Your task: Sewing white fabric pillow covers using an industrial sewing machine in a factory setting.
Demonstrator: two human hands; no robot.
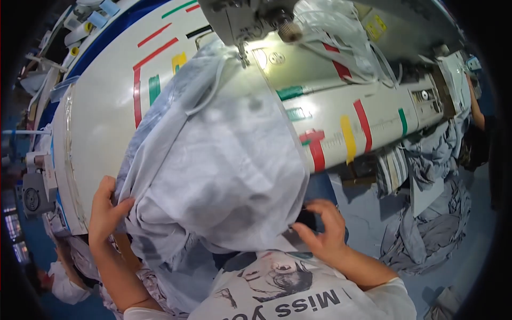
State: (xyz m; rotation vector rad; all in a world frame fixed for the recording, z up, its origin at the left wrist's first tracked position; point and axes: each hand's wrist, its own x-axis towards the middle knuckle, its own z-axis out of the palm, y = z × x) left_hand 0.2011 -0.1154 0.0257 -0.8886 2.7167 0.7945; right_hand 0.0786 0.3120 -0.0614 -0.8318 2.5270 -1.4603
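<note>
A large light-grey piece of fabric [240,154] drapes from the sewing machine's presser foot [243,56] toward my body. Along its left side runs a folded seam, and a narrow loose strip [209,93] lies on top near the needle. My left hand [108,213] grips the fabric's left edge, thumb on top. At the lower right corner, my right hand [326,232] has its fingers and thumb curled beside the fabric edge. Something dark shows between them, but I cannot make out what it is.
The sewing machine head [245,21] hangs over the table [106,117], which carries coloured tape strips. Clear plastic [330,37] lies behind the machine. Grey garments [432,224] are heaped at the right. Thread spools [79,33] stand far left, and other people are at both sides.
</note>
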